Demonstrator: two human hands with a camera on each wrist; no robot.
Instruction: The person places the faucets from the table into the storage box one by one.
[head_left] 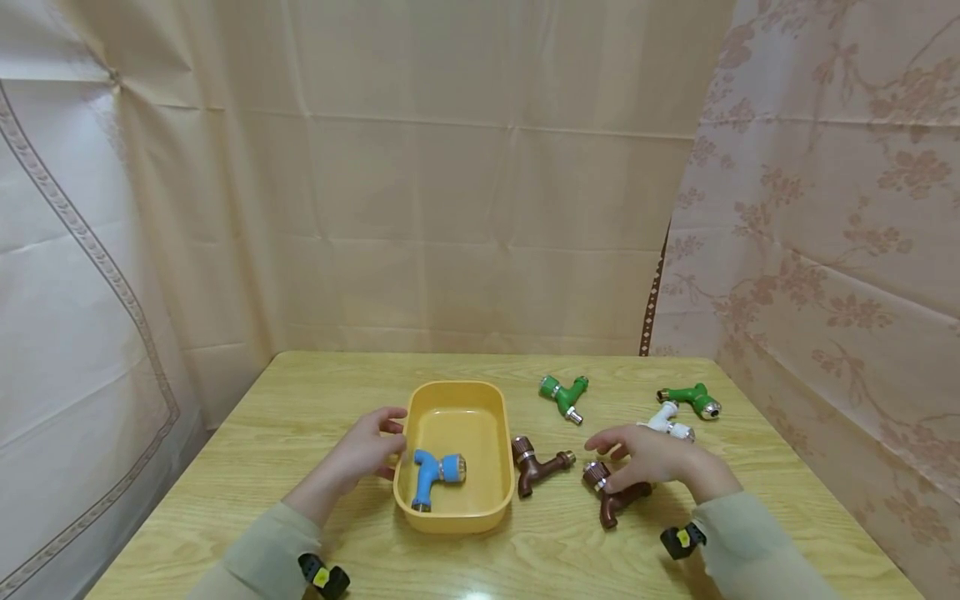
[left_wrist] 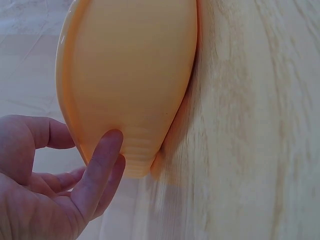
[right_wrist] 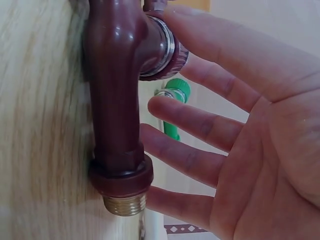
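A yellow plastic tub stands mid-table, and a blue tap lies inside it near the left wall. My left hand is at the tub's left side. In the left wrist view, loosely bent fingers meet the outer wall. My right hand is over the right-hand brown tap, fingers spread and relaxed. Seen from the right wrist, that brown tap with its brass threaded end lies beside the fingers, not gripped; whether the thumb touches it I cannot tell.
Another brown tap lies just right of the tub. Beyond it is a green tap. A white tap, partly hidden behind my right hand, lies near a second green tap. Curtains hang behind the wooden table.
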